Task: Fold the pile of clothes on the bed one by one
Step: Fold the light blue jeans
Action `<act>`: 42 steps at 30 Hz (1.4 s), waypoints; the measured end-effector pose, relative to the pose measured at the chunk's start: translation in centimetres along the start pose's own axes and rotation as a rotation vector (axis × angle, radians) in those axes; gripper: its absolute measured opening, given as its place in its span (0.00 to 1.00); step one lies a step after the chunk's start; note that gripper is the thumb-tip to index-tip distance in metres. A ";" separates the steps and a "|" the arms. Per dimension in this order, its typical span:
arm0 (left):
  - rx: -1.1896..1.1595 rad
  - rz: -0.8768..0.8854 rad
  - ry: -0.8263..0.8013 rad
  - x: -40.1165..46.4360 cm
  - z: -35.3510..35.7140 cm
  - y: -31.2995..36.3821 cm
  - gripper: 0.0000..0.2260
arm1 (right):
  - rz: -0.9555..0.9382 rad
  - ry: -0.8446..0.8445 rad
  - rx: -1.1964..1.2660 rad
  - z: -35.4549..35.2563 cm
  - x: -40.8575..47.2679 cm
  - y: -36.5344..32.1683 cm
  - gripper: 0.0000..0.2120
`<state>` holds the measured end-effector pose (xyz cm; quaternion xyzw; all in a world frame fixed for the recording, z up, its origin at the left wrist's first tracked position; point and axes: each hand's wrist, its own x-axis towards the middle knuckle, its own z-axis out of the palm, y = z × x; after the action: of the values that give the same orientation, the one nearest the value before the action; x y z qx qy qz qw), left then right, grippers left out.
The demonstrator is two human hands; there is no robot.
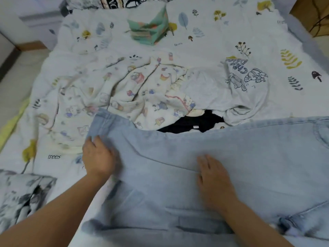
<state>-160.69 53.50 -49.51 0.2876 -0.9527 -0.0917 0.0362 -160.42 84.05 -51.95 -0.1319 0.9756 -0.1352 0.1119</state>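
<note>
Light blue jeans (249, 154) lie spread across the near part of the bed, one layer folded over another. My left hand (98, 157) rests on the jeans' left edge near the hem, fingers relaxed. My right hand (213, 177) lies flat on the middle of the denim, fingers straight. Behind the jeans sits the pile: a cream cartoon-print garment (142, 86), a white shirt with a blue drawing (245, 77) and a black garment (192, 123) partly hidden under them.
The bed has a white leaf-print cover (231, 32). A folded green patterned cloth (148, 27) stands at the far middle. A grey-patterned fabric (21, 196) lies at the near left. The bed's left edge drops to the floor (10, 82).
</note>
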 end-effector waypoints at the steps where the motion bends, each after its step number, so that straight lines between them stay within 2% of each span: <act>1: -0.027 -0.096 0.002 0.8 0.2 -1.1 0.20 | 0.001 -0.035 -0.014 0.4 0.3 -1.0 0.25; 3: -0.097 -0.253 -0.084 2.3 0.7 -3.0 0.22 | -0.022 -0.041 -0.032 1.3 1.1 -2.8 0.27; 4: -0.162 -0.279 -0.125 2.9 0.8 -3.6 0.20 | -0.038 -0.044 -0.029 1.6 1.5 -3.6 0.28; 6: -0.316 -0.263 -0.211 3.7 1.2 -4.5 0.17 | -0.061 -0.082 -0.036 2.1 2.6 -5.0 0.30; 9: -0.520 -0.269 -0.298 4.4 0.6 -5.3 0.17 | -0.093 -0.040 -0.038 2.6 4.5 -6.8 0.33; 11: -0.572 -0.208 -0.335 4.2 -0.7 -5.5 0.15 | -0.093 -0.023 0.019 2.1 6.0 -8.1 0.33; 13: -0.503 -0.113 -0.279 3.8 -2.1 -6.1 0.17 | -0.067 -0.026 0.079 1.6 7.8 -9.4 0.31; 15: -0.502 -0.089 -0.167 2.9 -3.7 -6.8 0.16 | -0.033 -0.005 0.140 1.2 9.7 -10.7 0.29; 16: -0.527 -0.081 -0.107 2.4 -4.4 -7.2 0.13 | -0.025 -0.031 0.158 1.0 10.6 -11.1 0.26; 18: -0.513 -0.036 -0.003 1.6 -5.7 -8.1 0.11 | -0.012 -0.086 0.165 0.6 12.0 -12.0 0.13; 21: -0.353 0.037 0.070 1.2 -7.2 -9.0 0.12 | 0.070 0.128 0.292 -0.8 13.6 -12.9 0.10; 23: -0.223 -0.008 0.014 1.8 -7.2 -9.5 0.14 | 0.064 0.226 0.311 -1.4 14.6 -13.3 0.10; 24: -0.150 -0.052 -0.052 2.1 -6.8 -9.8 0.16 | 0.046 0.168 0.283 -1.5 14.9 -13.5 0.09; 26: -0.106 -0.153 -0.227 2.5 -5.5 -10.5 0.18 | 0.019 -0.131 0.127 -0.2 14.7 -13.5 0.14; 27: -0.161 -0.212 -0.328 2.4 -4.7 -11.0 0.18 | 0.015 -0.275 0.039 0.7 14.4 -13.3 0.16; 29: -0.343 -0.341 -0.504 1.7 -3.6 -11.9 0.20 | 0.016 -0.366 -0.055 2.2 13.6 -13.0 0.13; 31: -0.431 -0.342 -0.574 0.8 -3.2 -13.0 0.22 | 0.010 -0.277 -0.057 2.3 13.2 -13.1 0.09; 33: -0.471 -0.252 -0.564 0.3 -3.3 -13.7 0.14 | 0.013 -0.095 -0.017 1.5 13.4 -13.3 0.08; 35: -0.645 -0.227 -0.480 0.3 -3.9 -13.9 0.07 | 0.041 0.106 0.063 0.1 14.0 -13.4 0.10; 37: -0.689 -0.222 -0.283 0.8 -4.4 -13.4 0.03 | 0.072 0.228 0.118 -0.9 14.7 -13.5 0.11; 39: -0.547 -0.240 -0.132 1.4 -4.2 -12.4 0.05 | 0.109 0.198 0.164 -1.1 15.1 -13.4 0.12; 40: -0.461 -0.285 -0.122 1.6 -3.9 -11.9 0.09 | 0.131 0.142 0.181 -1.0 14.9 -13.5 0.14; 42: -0.404 -0.446 -0.291 1.5 -3.2 -11.5 0.17 | 0.142 0.030 0.190 -0.3 13.6 -13.7 0.21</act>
<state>-155.33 42.84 -48.63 0.4598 -0.8241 -0.3243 -0.0651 -170.21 67.49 -50.12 -0.0490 0.9669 -0.2208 0.1184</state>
